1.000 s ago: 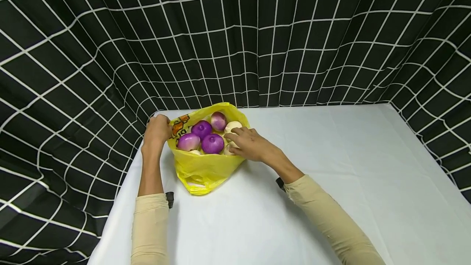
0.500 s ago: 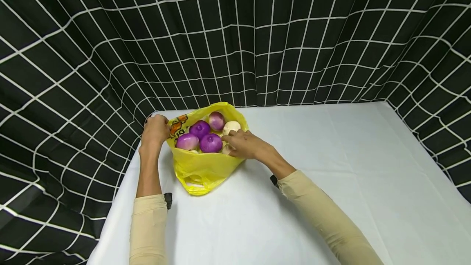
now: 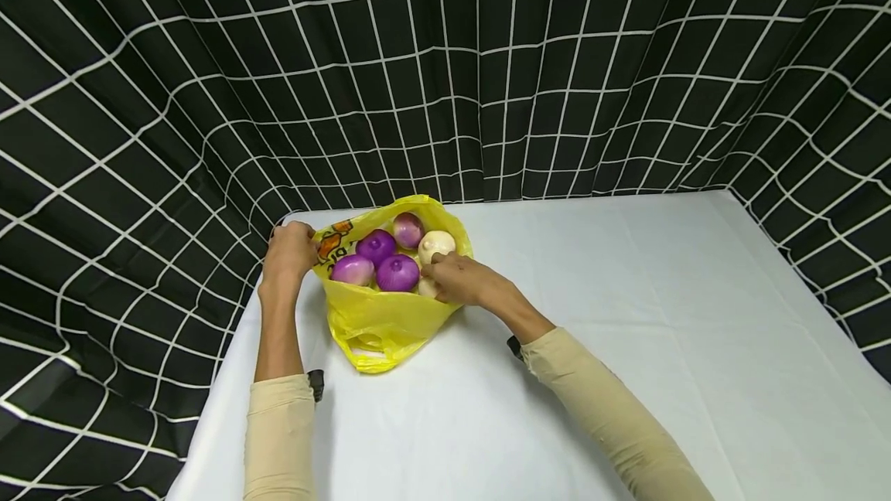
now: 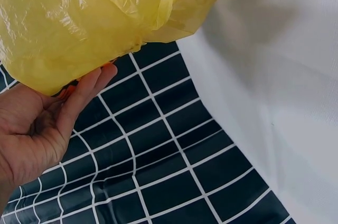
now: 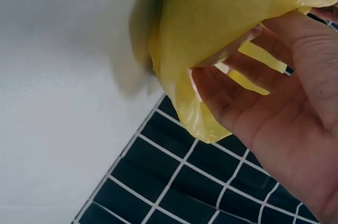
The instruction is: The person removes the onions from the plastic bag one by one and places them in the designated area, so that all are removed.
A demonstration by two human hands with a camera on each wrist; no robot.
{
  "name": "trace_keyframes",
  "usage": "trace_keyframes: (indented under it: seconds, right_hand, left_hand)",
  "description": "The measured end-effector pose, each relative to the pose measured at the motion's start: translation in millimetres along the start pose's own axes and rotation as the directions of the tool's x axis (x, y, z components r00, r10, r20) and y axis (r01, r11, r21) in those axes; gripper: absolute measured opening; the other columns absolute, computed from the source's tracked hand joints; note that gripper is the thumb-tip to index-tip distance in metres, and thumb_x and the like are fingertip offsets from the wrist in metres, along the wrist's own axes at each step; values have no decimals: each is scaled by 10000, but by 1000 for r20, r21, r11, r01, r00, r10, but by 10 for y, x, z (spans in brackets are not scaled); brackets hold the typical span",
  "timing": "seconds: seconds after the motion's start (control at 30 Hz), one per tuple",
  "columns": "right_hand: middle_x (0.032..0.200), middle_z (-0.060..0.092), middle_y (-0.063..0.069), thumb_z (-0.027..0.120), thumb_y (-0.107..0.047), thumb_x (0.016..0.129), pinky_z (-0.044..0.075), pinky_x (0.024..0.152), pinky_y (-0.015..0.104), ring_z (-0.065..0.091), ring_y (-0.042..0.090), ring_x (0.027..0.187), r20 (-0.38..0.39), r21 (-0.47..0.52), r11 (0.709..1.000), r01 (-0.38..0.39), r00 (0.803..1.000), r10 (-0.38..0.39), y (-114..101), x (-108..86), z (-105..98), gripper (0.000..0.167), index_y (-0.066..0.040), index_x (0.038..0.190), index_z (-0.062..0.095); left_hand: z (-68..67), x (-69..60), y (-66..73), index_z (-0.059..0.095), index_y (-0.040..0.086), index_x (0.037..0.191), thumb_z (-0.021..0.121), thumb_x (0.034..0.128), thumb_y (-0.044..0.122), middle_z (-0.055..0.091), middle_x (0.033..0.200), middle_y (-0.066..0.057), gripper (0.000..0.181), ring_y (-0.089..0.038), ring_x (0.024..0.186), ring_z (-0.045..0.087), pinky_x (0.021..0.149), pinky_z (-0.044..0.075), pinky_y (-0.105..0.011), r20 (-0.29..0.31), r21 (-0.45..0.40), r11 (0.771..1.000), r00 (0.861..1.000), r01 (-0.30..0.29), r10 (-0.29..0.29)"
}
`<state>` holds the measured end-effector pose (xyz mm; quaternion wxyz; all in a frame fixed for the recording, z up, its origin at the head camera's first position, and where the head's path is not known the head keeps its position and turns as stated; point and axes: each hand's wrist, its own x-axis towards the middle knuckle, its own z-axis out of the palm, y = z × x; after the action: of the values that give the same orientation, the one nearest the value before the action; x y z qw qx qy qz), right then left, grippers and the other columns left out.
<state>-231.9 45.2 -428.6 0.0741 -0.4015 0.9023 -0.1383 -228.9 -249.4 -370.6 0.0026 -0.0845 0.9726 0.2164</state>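
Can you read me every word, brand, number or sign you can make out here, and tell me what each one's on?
No text reads clearly.
Yellow bag: dark lettering below an orange print near the left hand, too small and partly hidden to read.
Onions: no label visible.
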Motion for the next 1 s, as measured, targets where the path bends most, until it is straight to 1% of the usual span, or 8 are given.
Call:
trace_keyframes:
  seconds: [0.17,0.3,0.43,0.53,0.67,0.73,0.87,1.0]
  right_hand:
    - [1058,655,110,776,-109,918,484,789,335,541,225,869,-28,8,1000,7,1000,-6,2,-15,-26,274,-54,1180,715]
    - [1121,676,134,800,-177,913,530,809,333,583,230,905,-89,45,999,12,996,-8,-9,-59,-103,378,-36,1251,708]
    - [1195,680,144,834,-259,898,552,881,366,609,250,991,-146,97,995,-19,989,33,9,-169,-224,468,-51,1292,694]
    - [1209,680,143,841,-301,897,536,912,404,605,271,1024,-188,101,994,-38,981,56,72,-285,-330,514,-52,1319,684]
    - [1229,680,152,820,-320,911,529,944,456,614,297,1055,-242,110,991,-80,965,105,272,-460,-475,540,-32,1343,669]
    - [1259,668,162,812,-321,916,530,972,483,614,319,1094,-256,132,983,-126,954,157,420,-544,-547,548,-31,1356,660]
    - [1309,629,190,797,-299,933,519,1023,533,584,359,1165,-256,180,955,-236,926,277,740,-643,-652,557,-28,1391,632]
    - [1327,607,220,782,-257,948,520,1016,533,567,363,1166,-241,219,921,-323,896,372,1047,-643,-609,564,9,1412,603]
  left_hand:
    - [-13,-19,2,675,-92,1278,563,1031,71,687,1264,-342,316,-478,1117,685,929,568,-564,5,-8,1000,1000,1,-1]
    - [-14,-30,-13,680,-88,1272,562,1034,73,687,1263,-342,310,-480,1122,684,937,561,-577,-5,-12,1000,1000,-4,4]
    - [-4,-41,-35,674,-87,1280,554,1035,78,677,1277,-349,319,-494,1135,677,939,556,-594,-12,-9,1000,1000,-14,14]
    - [2,-52,-48,673,-82,1284,549,1034,79,675,1278,-352,322,-500,1129,677,920,558,-599,-17,-4,1000,1000,-18,18]
    - [24,-53,-55,671,-88,1284,555,1034,77,686,1266,-342,321,-487,1107,692,898,570,-584,-17,-12,1000,1000,-25,24]
    - [36,-49,-48,668,-94,1283,558,1035,76,692,1258,-337,321,-478,1099,696,898,571,-572,-14,-21,999,1000,-28,28]
    - [39,-38,-36,669,-102,1276,551,1037,73,696,1241,-341,319,-476,1081,700,894,571,-563,-20,-22,999,999,-35,34]
    - [30,-33,-23,667,-89,1285,537,1041,84,694,1241,-346,326,-464,1056,710,851,582,-552,-20,-24,1000,1000,-20,20]
